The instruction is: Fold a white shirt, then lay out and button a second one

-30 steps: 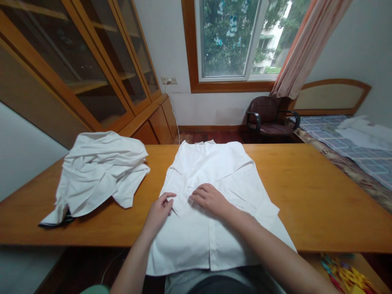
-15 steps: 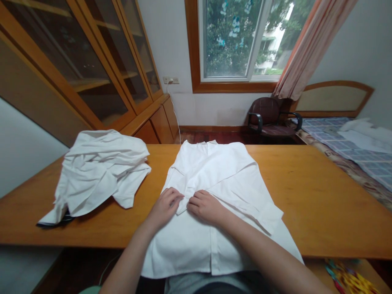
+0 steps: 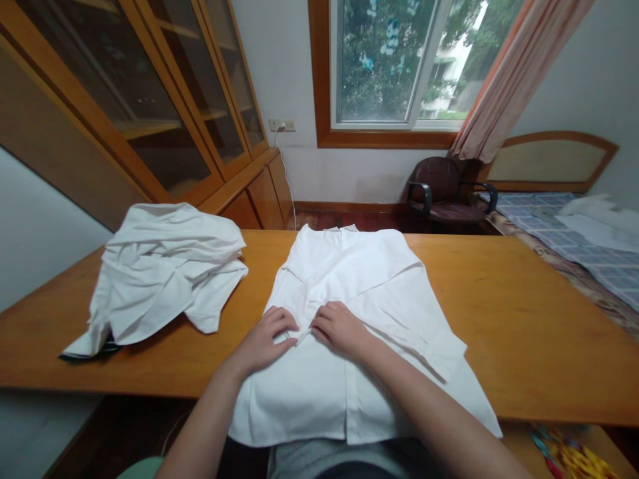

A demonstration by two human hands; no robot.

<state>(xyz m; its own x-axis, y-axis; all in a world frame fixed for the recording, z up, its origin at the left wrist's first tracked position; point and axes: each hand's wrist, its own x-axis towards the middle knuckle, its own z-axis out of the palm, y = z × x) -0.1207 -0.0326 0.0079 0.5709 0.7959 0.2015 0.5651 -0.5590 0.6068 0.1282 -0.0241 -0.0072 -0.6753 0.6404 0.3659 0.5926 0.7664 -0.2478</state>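
A white long-sleeved shirt lies spread on the wooden table in front of me, its collar end towards the far edge. Both sleeves are folded inward across its body. My left hand rests at the shirt's left side by a sleeve end, thumb apart from the fingers. Close beside it, my right hand has its fingers curled together on the sleeve cloth near the middle. Its fingertips are partly hidden.
A rumpled heap of white clothing with a dark striped edge sits on the left of the table. Beyond stand a glass-door cabinet, an armchair and a bed. Colourful cloth lies below, at the lower right.
My left thumb has moved away from its fingers, widening the gap. My right hand has shifted slightly up and right on the shirt. The view has tilted a little.
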